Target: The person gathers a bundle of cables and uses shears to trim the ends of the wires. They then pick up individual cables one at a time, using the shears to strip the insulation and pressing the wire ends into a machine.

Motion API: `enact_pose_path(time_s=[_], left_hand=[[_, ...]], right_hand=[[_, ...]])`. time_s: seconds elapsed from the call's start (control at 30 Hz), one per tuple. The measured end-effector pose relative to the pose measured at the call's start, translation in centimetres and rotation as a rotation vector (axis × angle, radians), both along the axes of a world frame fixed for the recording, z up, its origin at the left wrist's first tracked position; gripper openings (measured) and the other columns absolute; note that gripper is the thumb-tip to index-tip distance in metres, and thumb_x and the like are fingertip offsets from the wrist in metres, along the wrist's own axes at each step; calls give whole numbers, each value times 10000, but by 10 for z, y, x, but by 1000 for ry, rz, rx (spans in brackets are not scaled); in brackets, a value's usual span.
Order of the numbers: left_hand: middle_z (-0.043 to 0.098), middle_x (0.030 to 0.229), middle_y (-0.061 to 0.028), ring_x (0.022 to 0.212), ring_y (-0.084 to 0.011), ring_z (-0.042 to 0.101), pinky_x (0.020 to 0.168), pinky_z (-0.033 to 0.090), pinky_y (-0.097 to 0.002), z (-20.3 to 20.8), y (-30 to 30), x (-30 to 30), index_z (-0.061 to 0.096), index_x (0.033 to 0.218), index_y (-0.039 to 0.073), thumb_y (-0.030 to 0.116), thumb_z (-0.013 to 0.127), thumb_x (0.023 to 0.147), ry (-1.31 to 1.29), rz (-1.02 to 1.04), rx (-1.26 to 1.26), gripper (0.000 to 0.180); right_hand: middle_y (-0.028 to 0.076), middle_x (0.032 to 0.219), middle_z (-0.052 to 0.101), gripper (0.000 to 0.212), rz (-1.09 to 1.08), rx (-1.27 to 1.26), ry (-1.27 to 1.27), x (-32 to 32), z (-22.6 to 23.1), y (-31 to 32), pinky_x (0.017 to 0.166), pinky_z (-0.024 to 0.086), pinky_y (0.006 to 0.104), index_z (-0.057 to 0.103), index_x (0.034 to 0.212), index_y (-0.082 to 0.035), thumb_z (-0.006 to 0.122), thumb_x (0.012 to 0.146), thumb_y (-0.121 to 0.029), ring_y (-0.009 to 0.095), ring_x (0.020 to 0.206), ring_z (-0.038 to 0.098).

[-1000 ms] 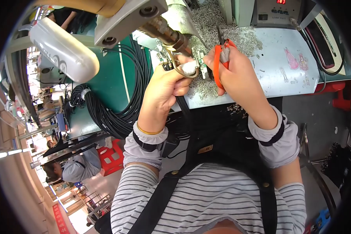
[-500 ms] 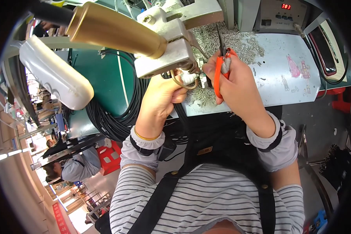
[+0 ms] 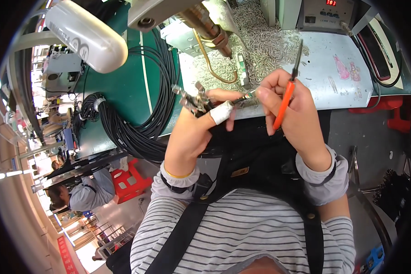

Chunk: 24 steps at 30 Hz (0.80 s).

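My left hand (image 3: 189,132), its thumb wrapped in white tape, is closed around black cables. Metal-ended connectors (image 3: 192,101) stick out on its left side. A black cable end (image 3: 243,98) with fine wires at a small tip sits between the left thumb and fingers. Orange-handled pliers (image 3: 285,105) lie in my right hand (image 3: 301,112), dark jaws pointing up and away. The right thumb and forefinger come together close to the cable tip; whether they pinch a wire is too small to tell.
Above the hands hangs a machine head with a brownish nozzle (image 3: 217,39) and a bent tube (image 3: 210,66). Many small metal pins (image 3: 265,48) cover the work plate. Coiled black cables (image 3: 123,132) lie left; a control box (image 3: 329,16) stands back right. A person sits far left.
Both hands have drawn back from under the machine head toward me. The pliers have turned, now seen edge-on. The cable end and connectors have come into sight at my left hand.
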<state>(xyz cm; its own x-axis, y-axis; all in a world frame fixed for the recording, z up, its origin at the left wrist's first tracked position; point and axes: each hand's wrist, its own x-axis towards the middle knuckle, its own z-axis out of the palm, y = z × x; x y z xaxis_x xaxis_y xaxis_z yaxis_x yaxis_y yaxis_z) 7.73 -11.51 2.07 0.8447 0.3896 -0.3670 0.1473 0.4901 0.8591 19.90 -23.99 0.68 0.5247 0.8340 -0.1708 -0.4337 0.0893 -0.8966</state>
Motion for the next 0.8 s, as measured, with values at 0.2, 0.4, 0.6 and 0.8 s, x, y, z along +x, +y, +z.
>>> enact_pose_path(time_s=[0.2, 0.4, 0.6, 0.8], left_hand=[[551, 775, -40, 667, -114, 524, 614, 429, -229, 2, -24, -15, 531, 934, -10, 47, 501, 834, 71, -112, 301, 119], [556, 789, -50, 707, -112, 535, 640, 431, -223, -4, -30, -21, 475, 953, 23, 62, 483, 852, -62, -187, 104, 109], [546, 809, -78, 748, -145, 540, 651, 445, -257, -17, -41, -16, 452, 980, 10, 55, 477, 846, 16, -128, 69, 143], [544, 786, -45, 701, -84, 522, 574, 405, -192, -32, -62, -20, 437, 1003, 35, 92, 468, 868, 46, -217, 216, 151]], right_hand=[[-6, 578, 446, 126, 1, 22, -5, -15, -2, -9, 363, 343, 172, 464, 786, -16, 519, 837, -118, 55, 414, 424], [-2, 582, 449, 132, -67, 6, -117, -33, -6, -19, 353, 340, 177, 463, 789, -15, 515, 843, -125, 60, 407, 425], [12, 555, 438, 239, -174, 62, 238, -46, -26, -25, 328, 310, 192, 443, 756, -24, 416, 895, -217, 84, 367, 413], [31, 532, 415, 297, -386, 178, 361, -48, -23, -19, 308, 280, 200, 413, 714, -38, 366, 908, -258, 94, 336, 387]])
